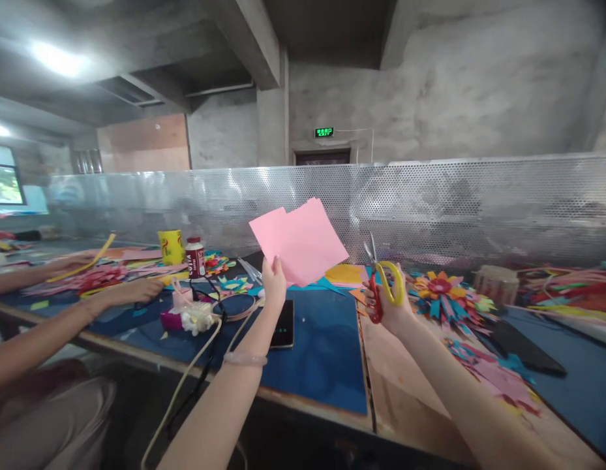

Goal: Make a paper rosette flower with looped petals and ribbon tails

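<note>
My left hand (274,282) pinches the lower edge of some pink paper (303,241), raised above the table. The paper looks like more than one sheet, with a stepped top edge. To its right, my right hand (393,307) grips a pair of scissors (391,282) with one yellow and one red handle. The scissors' blades point up, slightly apart, and do not touch the paper. Below my left hand a dark phone (283,324) lies on the blue table surface (317,365).
Paper flowers (439,294) and coloured scraps lie at right, near a black flat object (525,346). At left stand a yellow tin (171,247), a coffee bottle (195,256) and a power strip with cords (197,318). Another person's hands (141,290) work with paper strips there. A perforated metal screen (420,209) runs behind.
</note>
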Demonstrator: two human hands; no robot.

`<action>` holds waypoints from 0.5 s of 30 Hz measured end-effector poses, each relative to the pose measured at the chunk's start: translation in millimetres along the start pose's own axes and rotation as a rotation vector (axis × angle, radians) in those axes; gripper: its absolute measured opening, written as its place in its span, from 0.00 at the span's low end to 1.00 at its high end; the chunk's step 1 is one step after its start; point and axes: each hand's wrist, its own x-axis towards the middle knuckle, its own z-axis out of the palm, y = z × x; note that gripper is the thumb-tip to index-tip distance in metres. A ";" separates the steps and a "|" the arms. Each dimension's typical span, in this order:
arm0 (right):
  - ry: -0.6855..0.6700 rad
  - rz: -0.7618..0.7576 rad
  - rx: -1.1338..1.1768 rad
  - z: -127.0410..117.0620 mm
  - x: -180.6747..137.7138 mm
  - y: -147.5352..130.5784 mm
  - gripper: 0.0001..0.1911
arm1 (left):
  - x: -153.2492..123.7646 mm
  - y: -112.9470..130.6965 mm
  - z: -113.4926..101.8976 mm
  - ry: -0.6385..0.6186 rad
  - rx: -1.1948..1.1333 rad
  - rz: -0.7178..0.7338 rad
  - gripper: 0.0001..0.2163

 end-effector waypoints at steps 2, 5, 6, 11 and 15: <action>-0.102 0.011 0.113 2.9 -13.9 -12.7 0.31 | -0.9 0.6 0.8 -0.016 0.005 0.010 0.11; -0.231 0.013 0.243 13.9 -37.7 -24.8 0.23 | -0.6 -0.4 1.0 -0.025 -0.001 0.012 0.11; -0.266 0.013 0.279 18.9 -45.3 -26.2 0.20 | -0.4 -0.7 1.0 -0.024 -0.008 0.011 0.11; -0.333 0.028 0.299 43.0 -70.8 -17.6 0.19 | -1.2 1.7 0.6 -0.005 -0.024 -0.007 0.10; -0.212 -0.006 0.055 48.5 -71.1 -3.6 0.20 | -1.6 0.3 0.5 0.006 -0.004 -0.052 0.08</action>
